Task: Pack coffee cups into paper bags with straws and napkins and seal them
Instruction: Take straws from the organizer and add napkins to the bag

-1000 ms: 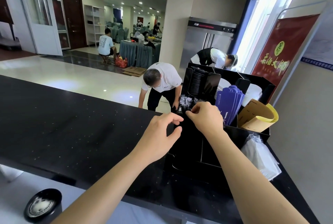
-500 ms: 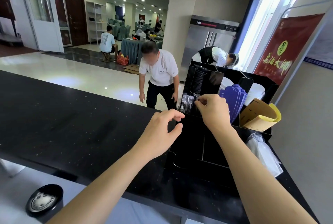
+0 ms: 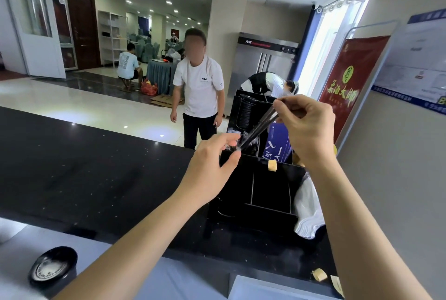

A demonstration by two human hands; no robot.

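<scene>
My right hand (image 3: 305, 128) pinches the upper end of a clear-wrapped black straw (image 3: 258, 128) and holds it slanting up out of the black organizer (image 3: 260, 188) on the counter. My left hand (image 3: 212, 169) touches the straw's lower end with thumb and fingers at the organizer's front left corner. The organizer also holds a stack of black lids (image 3: 246, 114) and blue paper sleeves (image 3: 277, 143). A pack of white napkins (image 3: 307, 208) in clear plastic leans against its right side. A black-lidded cup (image 3: 52, 268) stands at the lower left, below the counter.
The black speckled counter (image 3: 84, 174) stretches away to the left. A person in a white T-shirt (image 3: 200, 89) stands just beyond the counter, facing me. A red banner (image 3: 350, 82) stands at the right wall. Paper scraps (image 3: 319, 274) lie at the counter's near right edge.
My right hand rose from the organizer's straw compartment, drawing a wrapped straw up and out. My left hand moved to the straw's lower end. The person behind the counter straightened up.
</scene>
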